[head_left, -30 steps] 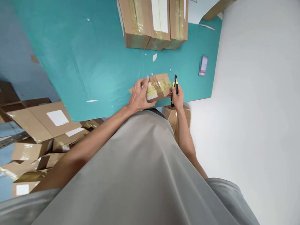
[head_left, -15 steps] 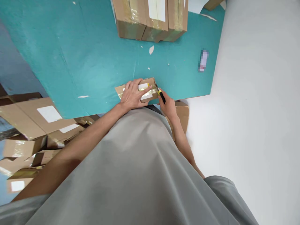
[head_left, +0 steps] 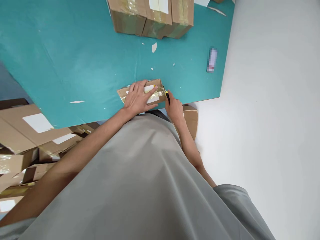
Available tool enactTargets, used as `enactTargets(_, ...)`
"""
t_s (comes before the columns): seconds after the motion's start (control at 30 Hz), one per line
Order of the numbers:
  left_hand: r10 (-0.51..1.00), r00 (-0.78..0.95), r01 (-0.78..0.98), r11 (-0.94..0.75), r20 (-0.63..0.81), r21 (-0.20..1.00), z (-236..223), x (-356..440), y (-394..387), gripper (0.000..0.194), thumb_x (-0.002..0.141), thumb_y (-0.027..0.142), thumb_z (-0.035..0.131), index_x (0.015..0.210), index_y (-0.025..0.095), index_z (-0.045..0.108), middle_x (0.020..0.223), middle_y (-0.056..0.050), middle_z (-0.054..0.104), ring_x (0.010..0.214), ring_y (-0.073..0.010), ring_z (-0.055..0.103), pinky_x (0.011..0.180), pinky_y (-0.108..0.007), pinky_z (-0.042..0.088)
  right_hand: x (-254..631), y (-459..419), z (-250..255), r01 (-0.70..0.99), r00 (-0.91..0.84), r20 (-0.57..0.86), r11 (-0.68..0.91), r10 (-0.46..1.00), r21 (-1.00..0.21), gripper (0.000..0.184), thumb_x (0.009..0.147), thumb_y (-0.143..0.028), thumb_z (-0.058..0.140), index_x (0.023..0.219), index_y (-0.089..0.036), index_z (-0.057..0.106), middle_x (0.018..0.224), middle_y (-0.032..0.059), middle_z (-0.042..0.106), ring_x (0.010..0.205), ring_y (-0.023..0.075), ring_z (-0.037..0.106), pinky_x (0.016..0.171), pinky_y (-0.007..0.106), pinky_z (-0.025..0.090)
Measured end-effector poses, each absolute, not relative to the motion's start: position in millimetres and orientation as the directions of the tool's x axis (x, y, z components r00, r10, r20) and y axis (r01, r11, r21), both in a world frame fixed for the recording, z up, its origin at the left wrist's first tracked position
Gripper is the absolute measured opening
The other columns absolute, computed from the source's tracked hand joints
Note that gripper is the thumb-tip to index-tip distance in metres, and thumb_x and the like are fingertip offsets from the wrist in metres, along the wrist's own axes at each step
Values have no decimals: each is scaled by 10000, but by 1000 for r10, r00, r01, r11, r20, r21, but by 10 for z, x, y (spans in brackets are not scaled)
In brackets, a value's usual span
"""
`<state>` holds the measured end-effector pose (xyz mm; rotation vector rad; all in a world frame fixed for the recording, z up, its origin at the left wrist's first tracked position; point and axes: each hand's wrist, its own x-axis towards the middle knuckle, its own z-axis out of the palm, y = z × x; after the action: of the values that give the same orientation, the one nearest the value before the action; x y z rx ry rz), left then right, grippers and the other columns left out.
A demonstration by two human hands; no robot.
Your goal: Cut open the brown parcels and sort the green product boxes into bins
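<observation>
A small cardboard box (head_left: 160, 96) with shiny tape and white labels lies at the near edge of the teal table (head_left: 90, 66). My left hand (head_left: 137, 98) is spread across its top, fingers at the far side and thumb along the near side, gripping it. Closed around a black and yellow utility knife (head_left: 167, 96), my right hand (head_left: 175, 108) is at the box's right end. The knife's tip is against or very close to that end; the blade itself is hard to make out.
Three taped cardboard boxes (head_left: 152, 25) stand together at the back of the table. White paper scraps (head_left: 154, 47) and a blurred-out small item (head_left: 212, 60) lie on it. More cartons (head_left: 30, 125) are piled below left, and another carton (head_left: 191, 121) is below right. A white wall (head_left: 270, 100) rises at right.
The view has shifted, so table and boxes appear further left and slightly higher. My left hand stays on the box, and my right hand still holds the knife at its right end.
</observation>
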<state>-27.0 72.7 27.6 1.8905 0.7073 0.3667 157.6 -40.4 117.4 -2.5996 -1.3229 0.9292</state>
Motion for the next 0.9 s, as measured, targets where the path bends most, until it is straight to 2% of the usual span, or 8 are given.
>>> enactTargets(0.13,637,768,299,-267,-65,916,255,-211,702,955,815,707,887,1640,330,589,1766,-193,430,1640,-570,334,1323,-782,194,1631,-363,1157,727,432,-464,-603,773,-329,642,1203,-554,383,1670,-159,576,1146,187,835,1192,395,787,1120,524,574)
enactTargets(0.33,623,780,307,-298,-60,904,242,-137,698,946,849,726,847,1653,308,573,1777,-200,417,1630,-573,348,1320,-775,194,1615,-317,1287,720,455,-545,-651,704,-241,622,1203,-513,433,1667,-129,587,1189,217,821,1198,411,782,1138,544,563)
enactTargets(0.5,587,804,377,-372,-99,848,350,-104,715,971,878,716,816,1703,306,510,1787,-218,395,1628,-567,352,1297,-778,225,1560,-178,1412,784,454,-612,-616,648,-71,547,1201,-297,410,1706,-123,529,1329,213,811,1245,382,772,1137,501,556)
enactTargets(0.7,563,815,431,-430,-138,793,448,-91,741,995,874,690,816,1728,309,476,1803,-230,370,1624,-576,353,1275,-783,248,1492,83,1485,813,460,-659,-580,596,43,600,1174,-211,321,1754,-108,433,1402,233,781,1290,369,755,1100,469,562)
enactTargets(0.9,579,805,436,-432,-129,789,376,-87,745,917,911,639,773,1716,296,500,1787,-231,398,1618,-564,369,1270,-782,259,1534,5,1541,816,441,-708,-575,552,59,523,1153,-174,359,1626,-123,576,1353,225,797,1266,363,760,1066,456,566)
